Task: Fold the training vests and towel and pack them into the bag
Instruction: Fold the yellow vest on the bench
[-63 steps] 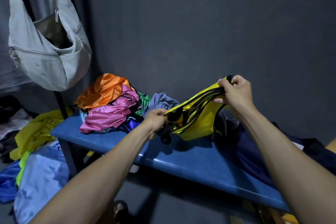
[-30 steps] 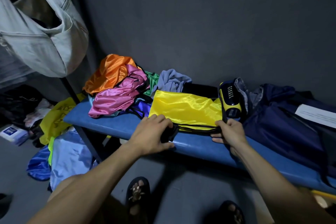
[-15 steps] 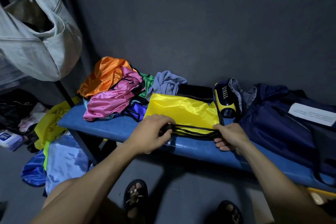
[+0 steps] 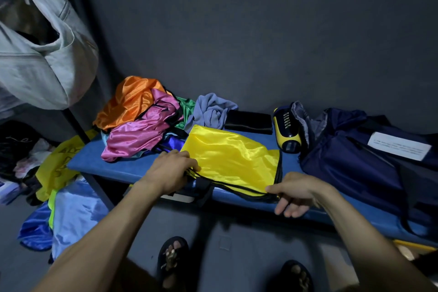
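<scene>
The yellow vest point(image 4: 231, 160), shiny with black trim, lay folded flat on the blue worktop point(image 4: 132, 168), its near corner reaching the front edge. The left hand point(image 4: 169, 173) gripped its left edge with curled fingers; the right hand point(image 4: 294, 193) pinched the near right corner at the worktop's lip. A heap of coloured vests point(image 4: 139, 123) and a grey-blue towel point(image 4: 211, 110) crowded the left, a navy bag point(image 4: 355, 163) the right. A dark grey wall point(image 4: 260, 31) stood behind.
</scene>
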A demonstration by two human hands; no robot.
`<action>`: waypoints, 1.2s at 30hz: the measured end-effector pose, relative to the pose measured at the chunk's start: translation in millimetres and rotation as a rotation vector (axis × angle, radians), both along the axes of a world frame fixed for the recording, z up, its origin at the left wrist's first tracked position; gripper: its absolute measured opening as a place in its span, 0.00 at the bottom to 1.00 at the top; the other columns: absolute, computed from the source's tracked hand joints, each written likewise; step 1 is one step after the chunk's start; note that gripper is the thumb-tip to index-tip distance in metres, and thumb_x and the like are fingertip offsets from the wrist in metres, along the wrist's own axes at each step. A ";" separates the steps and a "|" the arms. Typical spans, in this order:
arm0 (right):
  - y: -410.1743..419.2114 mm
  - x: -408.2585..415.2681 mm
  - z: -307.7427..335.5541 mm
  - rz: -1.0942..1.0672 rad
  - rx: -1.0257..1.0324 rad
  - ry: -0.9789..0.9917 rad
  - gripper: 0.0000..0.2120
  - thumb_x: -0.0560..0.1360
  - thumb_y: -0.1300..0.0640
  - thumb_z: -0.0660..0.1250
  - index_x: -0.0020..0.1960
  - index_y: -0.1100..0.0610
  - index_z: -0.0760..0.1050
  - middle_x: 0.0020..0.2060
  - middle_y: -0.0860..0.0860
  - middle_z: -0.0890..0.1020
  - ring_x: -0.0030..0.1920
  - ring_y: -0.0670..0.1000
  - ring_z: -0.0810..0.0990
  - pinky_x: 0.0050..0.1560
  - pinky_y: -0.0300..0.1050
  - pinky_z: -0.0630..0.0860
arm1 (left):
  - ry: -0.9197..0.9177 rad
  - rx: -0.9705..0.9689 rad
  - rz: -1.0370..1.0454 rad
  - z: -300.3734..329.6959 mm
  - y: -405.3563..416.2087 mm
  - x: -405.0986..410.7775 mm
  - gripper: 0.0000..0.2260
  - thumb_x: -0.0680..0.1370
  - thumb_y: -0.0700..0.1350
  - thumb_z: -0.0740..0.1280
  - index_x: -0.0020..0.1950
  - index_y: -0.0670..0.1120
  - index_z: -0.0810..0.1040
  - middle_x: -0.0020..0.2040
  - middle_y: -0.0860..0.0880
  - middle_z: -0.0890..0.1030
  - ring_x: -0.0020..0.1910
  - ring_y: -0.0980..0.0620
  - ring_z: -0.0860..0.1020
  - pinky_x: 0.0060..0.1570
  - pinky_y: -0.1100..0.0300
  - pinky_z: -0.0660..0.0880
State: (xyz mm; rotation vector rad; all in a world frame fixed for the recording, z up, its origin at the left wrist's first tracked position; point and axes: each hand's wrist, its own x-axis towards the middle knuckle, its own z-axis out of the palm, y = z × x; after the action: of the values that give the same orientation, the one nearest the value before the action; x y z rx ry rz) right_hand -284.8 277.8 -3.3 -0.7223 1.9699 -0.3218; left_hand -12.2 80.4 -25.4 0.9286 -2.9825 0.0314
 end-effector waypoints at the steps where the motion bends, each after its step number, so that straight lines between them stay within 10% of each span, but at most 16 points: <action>1: 2.1 -0.3 4.4 0.034 0.043 0.007 0.26 0.80 0.39 0.67 0.54 0.65 0.76 0.40 0.57 0.88 0.32 0.51 0.84 0.31 0.42 0.80 | -0.022 0.020 0.005 0.6 -1.2 2.0 0.18 0.77 0.51 0.70 0.66 0.63 0.77 0.62 0.57 0.75 0.63 0.49 0.73 0.56 0.53 0.67; 6: -13.8 -17.7 17.1 -0.069 -0.243 0.577 0.21 0.79 0.41 0.67 0.44 0.60 0.73 0.40 0.60 0.84 0.38 0.59 0.81 0.42 0.52 0.81 | 0.371 0.289 -0.135 2.6 2.7 -17.0 0.16 0.77 0.50 0.61 0.62 0.55 0.81 0.61 0.55 0.77 0.61 0.51 0.75 0.59 0.49 0.75; 9: -36.4 -13.9 10.3 -0.046 -0.419 0.896 0.13 0.83 0.48 0.61 0.55 0.58 0.72 0.51 0.58 0.81 0.49 0.63 0.79 0.43 0.52 0.73 | 0.391 0.274 -0.074 -9.9 3.3 -39.5 0.27 0.81 0.61 0.48 0.74 0.54 0.73 0.74 0.52 0.71 0.72 0.48 0.68 0.71 0.48 0.67; 14: -54.6 -22.9 -18.9 0.068 -0.282 0.837 0.18 0.84 0.48 0.58 0.67 0.58 0.72 0.62 0.58 0.78 0.59 0.63 0.78 0.48 0.52 0.72 | -0.062 0.240 -0.015 -41.8 0.6 -38.8 0.43 0.70 0.77 0.28 0.83 0.62 0.43 0.83 0.54 0.38 0.82 0.47 0.35 0.77 0.41 0.32; 19: -55.5 -35.0 -34.0 -0.108 -0.365 0.573 0.20 0.80 0.43 0.68 0.64 0.57 0.77 0.58 0.56 0.81 0.60 0.61 0.79 0.58 0.53 0.77 | -0.033 0.256 -0.019 -28.0 -5.0 -40.9 0.36 0.76 0.75 0.43 0.83 0.63 0.50 0.84 0.57 0.43 0.82 0.51 0.37 0.78 0.42 0.34; 25: -49.8 -36.4 -39.6 -0.274 -0.488 0.551 0.23 0.83 0.46 0.63 0.35 0.59 0.68 0.32 0.55 0.75 0.42 0.63 0.78 0.40 0.52 0.70 | -0.150 0.259 0.007 -43.1 -7.7 -39.9 0.38 0.74 0.78 0.43 0.81 0.67 0.38 0.82 0.57 0.33 0.79 0.47 0.28 0.76 0.38 0.30; 29: -47.4 -34.6 -43.0 -0.357 -0.522 0.407 0.22 0.81 0.41 0.65 0.42 0.59 0.71 0.37 0.54 0.75 0.44 0.58 0.76 0.38 0.50 0.66 | -0.015 0.338 0.018 -23.8 -12.2 -44.4 0.39 0.72 0.80 0.49 0.80 0.65 0.60 0.83 0.56 0.54 0.82 0.46 0.49 0.79 0.38 0.48; 32: -40.7 -33.4 -40.6 -0.332 -0.486 0.329 0.29 0.76 0.39 0.72 0.67 0.59 0.73 0.56 0.56 0.81 0.58 0.59 0.79 0.49 0.48 0.73 | 0.303 0.200 0.128 -6.6 -25.7 -47.4 0.22 0.78 0.67 0.58 0.61 0.55 0.80 0.64 0.51 0.78 0.63 0.46 0.77 0.60 0.43 0.76; 36: -33.9 -12.8 -24.6 -0.031 -0.272 0.823 0.28 0.79 0.46 0.69 0.72 0.56 0.64 0.63 0.56 0.75 0.60 0.62 0.78 0.47 0.52 0.72 | 0.300 0.164 0.504 -7.2 -46.7 -36.4 0.13 0.80 0.55 0.66 0.54 0.46 0.76 0.50 0.46 0.80 0.49 0.43 0.80 0.46 0.49 0.77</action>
State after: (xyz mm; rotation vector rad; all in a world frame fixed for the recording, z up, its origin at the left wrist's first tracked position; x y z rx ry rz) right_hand -297.6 243.8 -27.9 -1.1209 2.7439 -0.3460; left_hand -48.6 33.6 -32.5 1.5247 -2.4398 -0.3191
